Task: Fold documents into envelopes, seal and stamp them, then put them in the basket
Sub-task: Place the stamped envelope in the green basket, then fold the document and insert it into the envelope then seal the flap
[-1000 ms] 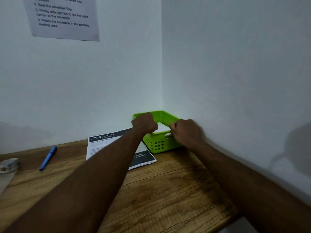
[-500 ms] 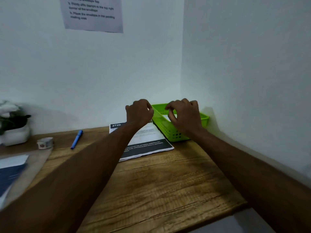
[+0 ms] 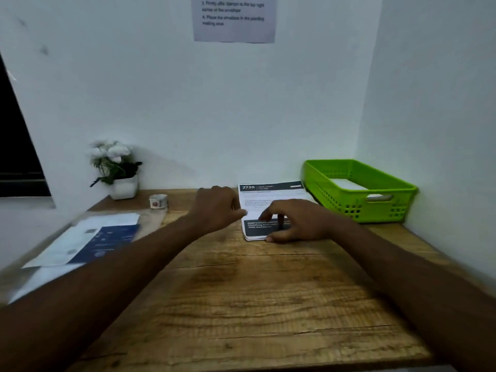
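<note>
Here, the right hand (image 3: 300, 224) rested spread fingers on the document (image 3: 268, 196) beside the basket (image 3: 357, 208). The left hand (image 3: 217, 208) curled loosely, empty.

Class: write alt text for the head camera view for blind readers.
A person's right hand rests fingertips on a printed document on a wooden table, the left hand beside its left edge. A green basket holding white paper stands to the right; a potted plant and papers are at the left.
</note>
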